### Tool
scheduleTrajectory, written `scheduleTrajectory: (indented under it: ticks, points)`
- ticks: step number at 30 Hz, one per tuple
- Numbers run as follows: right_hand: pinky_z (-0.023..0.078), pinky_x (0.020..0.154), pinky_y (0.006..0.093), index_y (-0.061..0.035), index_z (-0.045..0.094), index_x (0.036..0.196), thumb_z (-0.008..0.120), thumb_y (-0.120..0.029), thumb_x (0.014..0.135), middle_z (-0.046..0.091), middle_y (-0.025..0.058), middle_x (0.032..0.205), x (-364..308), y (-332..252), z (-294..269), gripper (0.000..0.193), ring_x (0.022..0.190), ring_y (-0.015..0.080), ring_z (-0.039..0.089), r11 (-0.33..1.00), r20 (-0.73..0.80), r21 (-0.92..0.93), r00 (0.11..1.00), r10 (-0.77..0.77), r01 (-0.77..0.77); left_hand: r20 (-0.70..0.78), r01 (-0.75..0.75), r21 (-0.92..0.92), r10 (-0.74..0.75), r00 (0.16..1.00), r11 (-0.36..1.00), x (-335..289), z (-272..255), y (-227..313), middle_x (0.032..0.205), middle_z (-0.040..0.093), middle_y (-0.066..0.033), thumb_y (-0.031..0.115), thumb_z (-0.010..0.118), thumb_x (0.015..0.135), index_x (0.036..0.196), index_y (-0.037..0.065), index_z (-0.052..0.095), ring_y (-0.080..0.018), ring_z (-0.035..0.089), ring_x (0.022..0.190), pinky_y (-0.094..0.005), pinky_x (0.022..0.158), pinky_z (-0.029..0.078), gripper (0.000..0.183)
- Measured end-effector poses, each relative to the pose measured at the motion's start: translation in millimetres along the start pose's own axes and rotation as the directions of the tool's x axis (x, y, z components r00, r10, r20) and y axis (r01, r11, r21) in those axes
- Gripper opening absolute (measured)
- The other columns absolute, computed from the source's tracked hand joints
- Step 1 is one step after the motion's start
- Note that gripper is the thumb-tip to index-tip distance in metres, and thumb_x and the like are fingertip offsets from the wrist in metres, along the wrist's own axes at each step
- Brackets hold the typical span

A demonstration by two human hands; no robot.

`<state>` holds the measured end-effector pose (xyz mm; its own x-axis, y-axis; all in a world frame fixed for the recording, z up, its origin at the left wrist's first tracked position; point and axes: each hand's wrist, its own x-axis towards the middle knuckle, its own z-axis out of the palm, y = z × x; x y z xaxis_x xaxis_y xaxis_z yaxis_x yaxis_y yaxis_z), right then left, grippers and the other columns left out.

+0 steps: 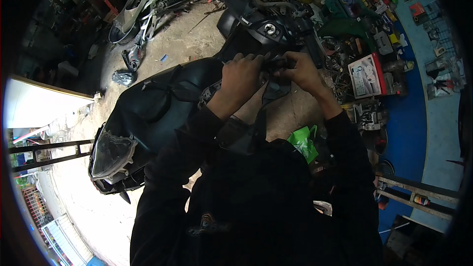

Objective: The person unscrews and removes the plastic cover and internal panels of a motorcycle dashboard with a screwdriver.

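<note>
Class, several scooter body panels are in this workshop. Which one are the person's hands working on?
The dark panel with the headlight, right under both hands; the pale panels lie far off on the floor.

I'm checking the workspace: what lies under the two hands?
Under the left hand and right hand sits the black scooter body, with a small dark part between the fingers. The hands cover whatever that part attaches to.

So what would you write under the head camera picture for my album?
Both hands, left hand and right hand, grip a small dark part above a black scooter in a cluttered workshop.
</note>
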<state>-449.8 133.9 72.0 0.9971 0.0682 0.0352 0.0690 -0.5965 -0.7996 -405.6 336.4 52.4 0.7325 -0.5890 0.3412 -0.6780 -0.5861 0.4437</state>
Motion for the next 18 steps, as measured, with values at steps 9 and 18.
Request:
scheduleTrajectory:
  ticks: [9, 18]
  points:
    - [0.031, 0.042, 0.0225, 0.0015, 0.066, 0.101, 0.075, -0.017, 0.072, 0.057, 0.0011, 0.063, -3.5, -21.3, 1.0, 0.036, 0.048, 0.0066, 0.046, 0.913, 0.116, 0.113, 0.918, 0.380, -0.392, 0.313, 0.010, -0.247, 0.070, 0.947, 0.969, 14.0, -31.0, -26.4, 0.096, 0.067, -0.0120, 0.023, 0.063, 0.083, 0.112, 0.008, 0.063, -0.0261, 0.065, 0.089, -0.0378, 0.074, 0.052, 0.033]
    - [0.031, 0.041, 0.0226, 0.0015, 0.068, 0.097, 0.073, -0.011, 0.073, 0.058, -0.0002, 0.061, -3.9, -16.3, 0.8, 0.028, 0.047, 0.0049, 0.045, 0.916, 0.081, 0.134, 0.926, 0.370, -0.378, 0.661, 0.366, -0.559, 0.133, 0.738, 0.744, 21.4, -37.6, -99.3, 0.099, 0.066, -0.0086, 0.033, 0.059, 0.093, 0.118, 0.002, 0.062, -0.0169, 0.062, 0.088, -0.0305, 0.080, 0.049, 0.041]
